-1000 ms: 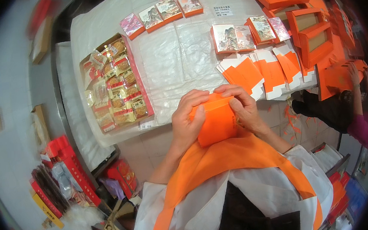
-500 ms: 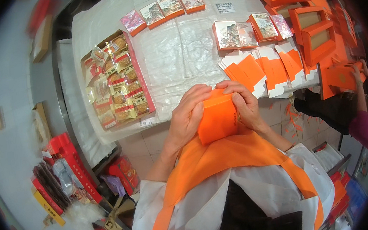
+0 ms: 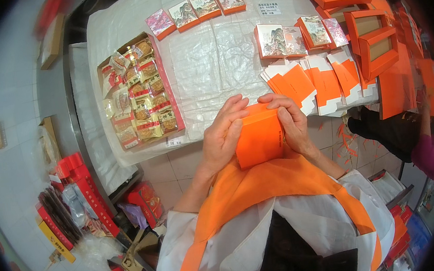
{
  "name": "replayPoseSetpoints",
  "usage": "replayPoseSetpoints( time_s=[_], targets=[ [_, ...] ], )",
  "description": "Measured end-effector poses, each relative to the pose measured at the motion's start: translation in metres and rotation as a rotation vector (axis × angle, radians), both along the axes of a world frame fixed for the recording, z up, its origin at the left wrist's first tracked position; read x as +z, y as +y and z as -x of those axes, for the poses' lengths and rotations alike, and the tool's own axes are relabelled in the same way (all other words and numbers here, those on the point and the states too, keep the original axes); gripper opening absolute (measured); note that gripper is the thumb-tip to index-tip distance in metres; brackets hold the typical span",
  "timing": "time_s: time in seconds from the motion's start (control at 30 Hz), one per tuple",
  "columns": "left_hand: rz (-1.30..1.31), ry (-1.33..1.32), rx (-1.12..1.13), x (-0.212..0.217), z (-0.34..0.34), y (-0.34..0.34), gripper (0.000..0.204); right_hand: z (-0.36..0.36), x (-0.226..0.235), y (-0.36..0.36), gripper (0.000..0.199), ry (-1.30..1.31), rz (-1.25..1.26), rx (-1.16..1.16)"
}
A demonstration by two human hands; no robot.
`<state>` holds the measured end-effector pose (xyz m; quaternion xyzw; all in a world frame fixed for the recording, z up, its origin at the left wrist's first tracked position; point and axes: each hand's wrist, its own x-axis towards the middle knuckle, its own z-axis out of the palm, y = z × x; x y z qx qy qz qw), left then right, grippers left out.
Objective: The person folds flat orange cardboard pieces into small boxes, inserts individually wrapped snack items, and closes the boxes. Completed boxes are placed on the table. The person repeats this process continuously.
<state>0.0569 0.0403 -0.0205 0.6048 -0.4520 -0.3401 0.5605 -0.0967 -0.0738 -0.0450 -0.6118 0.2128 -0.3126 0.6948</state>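
Left hand (image 3: 223, 135) (on orange box (image 3: 259, 138)) now wider-splayed.

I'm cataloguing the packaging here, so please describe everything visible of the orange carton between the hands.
The orange carton is bright orange and looks like smooth, folded card. A narrow upper panel meets a larger panel facing the wearer at a crease; small dark printing runs near the right side. It is held in front of the near edge of the covered table, the left hand on its left side, the right hand on its right. Whether it is fully closed is hidden.
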Motion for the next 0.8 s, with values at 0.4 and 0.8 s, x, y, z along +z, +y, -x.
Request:
replayPoseSetpoints(
  time_s=[0.4,0.8],
  targets=[
    [-0.029,0.206,0.132,0.003,0.015,-0.004,0.024,-0.003,-0.001,0.003,0.016,-0.038,0.005,-0.013],
    [-0.082,0.131,0.254,-0.002,0.015,0.005,0.012,-0.002,-0.004,0.005,0.013,-0.011,-0.035,-0.017]
  ],
)
